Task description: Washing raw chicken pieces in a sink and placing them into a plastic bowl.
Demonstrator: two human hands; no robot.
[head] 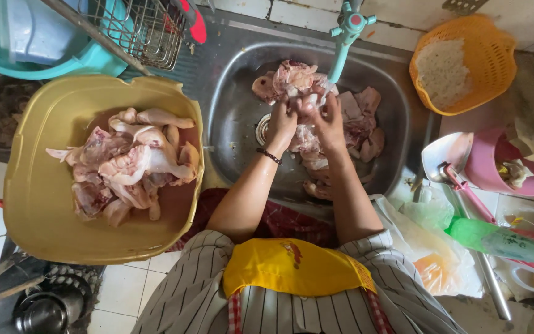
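Note:
My left hand point(281, 124) and my right hand point(327, 121) are together over the steel sink point(233, 117), both gripping one raw chicken piece point(306, 106) under the teal tap point(345, 37). Water runs onto it. More raw chicken pieces point(361, 124) lie in the sink around and below my hands. A dark bracelet sits on my left wrist. To the left, a yellow basin point(38, 198) holds several raw chicken pieces point(131, 164).
An orange basket point(483, 43) of white rice stands at the back right. A pink bucket point(483, 164), a metal scoop point(446, 151), a green bottle point(502, 241) and plastic bags point(428, 247) crowd the right counter. A wire rack point(143, 28) and teal tub point(63, 62) sit back left.

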